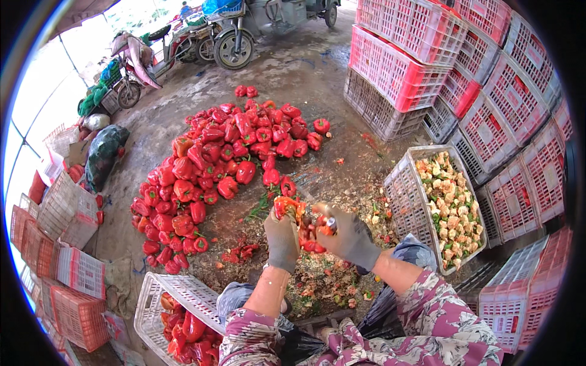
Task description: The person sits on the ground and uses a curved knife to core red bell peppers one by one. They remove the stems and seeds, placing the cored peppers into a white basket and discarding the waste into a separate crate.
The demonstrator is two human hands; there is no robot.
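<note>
My left hand [282, 243], in a grey-brown work glove, is closed around a red bell pepper [288, 206] with an orange tinge. Close beside it, my gloved right hand [351, 236] grips a small tool with a pale metal end [331, 222]; its shape is mostly hidden by fingers and blur. Bits of red pepper show between the two hands. Ahead and to the left, a big heap of whole red bell peppers [210, 146] lies on the floor. Red pepper pieces [194, 329] fill a white crate [149, 311] by my left forearm.
At right stands a crate [400, 189] full of pale pepper cores [448, 207]. Seeds and scraps [329, 277] litter the floor below my hands. Tall stacks of red and white crates [403, 67] rise at the right; more crates [79, 271] line the left. Parked three-wheelers [235, 49] stand behind.
</note>
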